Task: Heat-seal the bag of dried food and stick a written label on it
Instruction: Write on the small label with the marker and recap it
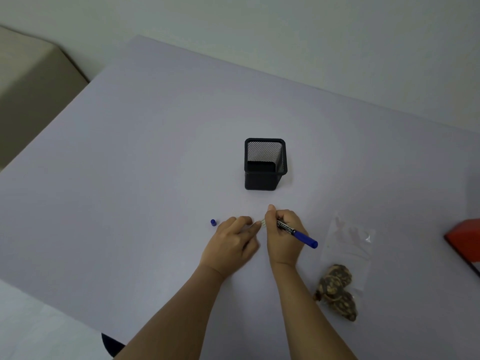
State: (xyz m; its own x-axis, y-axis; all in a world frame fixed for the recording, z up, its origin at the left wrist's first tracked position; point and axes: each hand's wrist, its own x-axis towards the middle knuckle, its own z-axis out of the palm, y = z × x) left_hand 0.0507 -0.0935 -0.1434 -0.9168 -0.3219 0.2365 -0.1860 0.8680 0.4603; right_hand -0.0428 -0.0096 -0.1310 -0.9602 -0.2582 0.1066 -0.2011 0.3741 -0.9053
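My right hand (pixel 283 235) grips a blue marker (pixel 301 234) with its tip down at a small pale label (pixel 262 222) on the table. My left hand (pixel 231 242) lies flat beside it, fingertips pressing on the label's edge. The marker's blue cap (pixel 213 222) lies on the table just left of my left hand. A clear plastic bag (pixel 346 245) lies to the right of my right forearm, with brown dried food (pixel 336 289) bunched at its near end.
A black mesh pen holder (pixel 265 165) stands behind my hands, with nothing visible inside. A red object (pixel 465 240) pokes in at the right edge. The lilac table (pixel 130 178) ends near the left; a beige box (pixel 33 81) sits beyond it.
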